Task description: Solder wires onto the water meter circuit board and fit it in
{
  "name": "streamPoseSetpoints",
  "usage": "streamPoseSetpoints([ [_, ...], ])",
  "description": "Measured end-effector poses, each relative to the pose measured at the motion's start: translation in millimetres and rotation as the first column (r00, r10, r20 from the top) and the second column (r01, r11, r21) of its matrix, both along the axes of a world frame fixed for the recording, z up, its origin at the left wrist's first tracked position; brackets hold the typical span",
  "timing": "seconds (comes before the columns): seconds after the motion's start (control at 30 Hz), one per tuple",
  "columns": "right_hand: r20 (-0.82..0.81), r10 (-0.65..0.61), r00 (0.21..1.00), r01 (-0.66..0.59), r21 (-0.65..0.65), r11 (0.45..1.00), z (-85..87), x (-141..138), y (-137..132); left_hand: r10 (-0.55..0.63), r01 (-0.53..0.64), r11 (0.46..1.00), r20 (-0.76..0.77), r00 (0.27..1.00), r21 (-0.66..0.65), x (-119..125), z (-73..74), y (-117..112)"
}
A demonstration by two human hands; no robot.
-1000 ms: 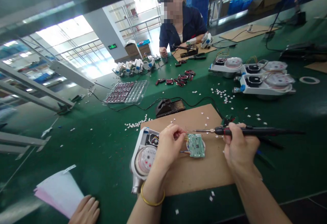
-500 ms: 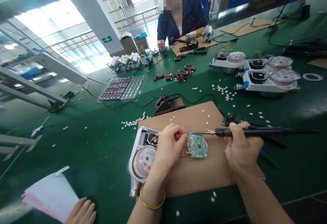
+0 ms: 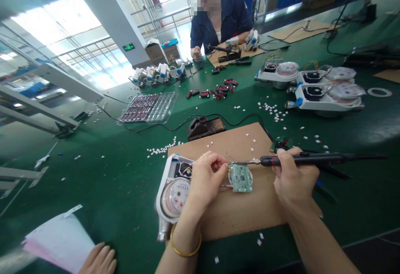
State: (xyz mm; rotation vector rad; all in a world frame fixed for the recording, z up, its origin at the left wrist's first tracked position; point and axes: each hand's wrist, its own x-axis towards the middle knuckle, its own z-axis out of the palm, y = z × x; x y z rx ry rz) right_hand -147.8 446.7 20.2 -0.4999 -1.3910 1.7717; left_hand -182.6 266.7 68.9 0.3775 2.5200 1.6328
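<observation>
Fingers (image 3: 283,157) around soldering iron (image 3: 312,159), tip leftward

Matt card, glossy plastic, cloth-like green bench (image 3: 103,174).
I see a brown cardboard mat (image 3: 240,211), a green circuit board (image 3: 241,177), a soldering iron (image 3: 312,159) with metal tip, and a shiny white plastic meter housing (image 3: 170,190).
</observation>
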Motion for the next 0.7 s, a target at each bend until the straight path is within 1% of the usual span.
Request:
streamPoseSetpoints([
  [0.1, 0.000, 0.009, 1.000, -0.009, -0.005, 1.000, -0.6, -0.3, 0.0, 0.002, -0.001, 1.000, -0.006, 1.000, 0.005, 0.1, -1.6, -0.7],
  [0.23, 0.018, 0.026, 0.999, -0.026, -0.009, 1.000, -1.2, 0.3, 0.0, -0.007, 0.006, 0.999, -0.030, 1.000, -0.032, 0.3, -2.9, -1.1],
  [0.37, 0.000, 0.034, 0.999, -0.034, 0.002, 0.999, -1.4, 0.5, 0.6, -0.026, 0.023, 0.999, -0.070, 0.997, -0.042, -0.4, -3.7, -1.1],
  [0.47, -0.004, 0.040, 0.999, -0.040, 0.017, 0.999, -2.6, -0.4, 1.1, -0.036, 0.019, 0.991, -0.126, 0.991, -0.134, -1.5, -6.1, -2.4],
  [0.57, -0.009, 0.036, 0.999, -0.036, 0.032, 0.999, -4.5, -1.5, 1.6, -0.061, 0.025, 0.970, -0.140, 0.988, -0.242, -2.4, -9.2, -3.9],
  [0.7, -0.016, 0.045, 0.999, -0.044, 0.056, 0.997, -5.3, -1.4, 2.2, -0.050, 0.017, 0.961, -0.114, 0.992, -0.276, -2.3, -9.0, -2.2],
])
